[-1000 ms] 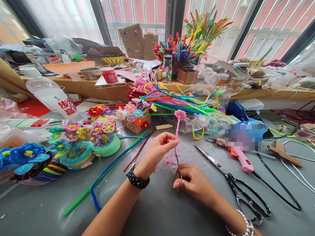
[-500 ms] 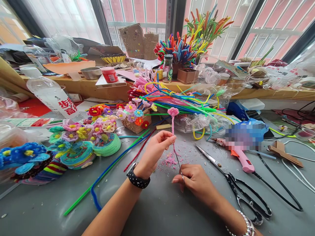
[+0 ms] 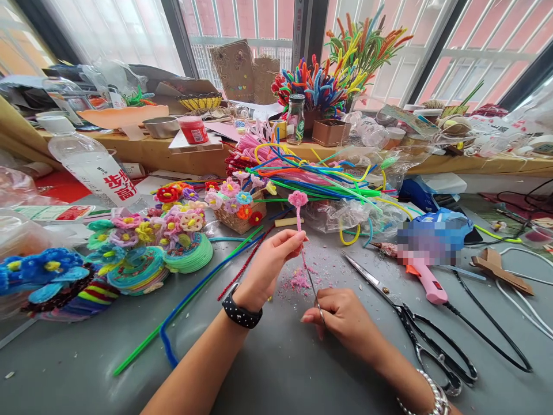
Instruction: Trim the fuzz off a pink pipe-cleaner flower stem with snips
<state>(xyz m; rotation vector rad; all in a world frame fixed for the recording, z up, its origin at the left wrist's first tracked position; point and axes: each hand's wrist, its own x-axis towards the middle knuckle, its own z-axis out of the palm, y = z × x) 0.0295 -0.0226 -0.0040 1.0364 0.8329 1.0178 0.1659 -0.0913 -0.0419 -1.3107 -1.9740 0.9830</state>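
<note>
Your left hand is closed in a pinch on the pink pipe cleaner, held upright at the centre of the frame. Its top is already coiled into one round head. Your right hand grips the lower end, which looks stripped to bare wire. Pink fluff lies on the table beneath. I judge the stem only partly stripped.

Counted:
- one pair of scissors
- one pink glue gun
- three loose stems at lower left: green stem, blue stem, red stem
</note>
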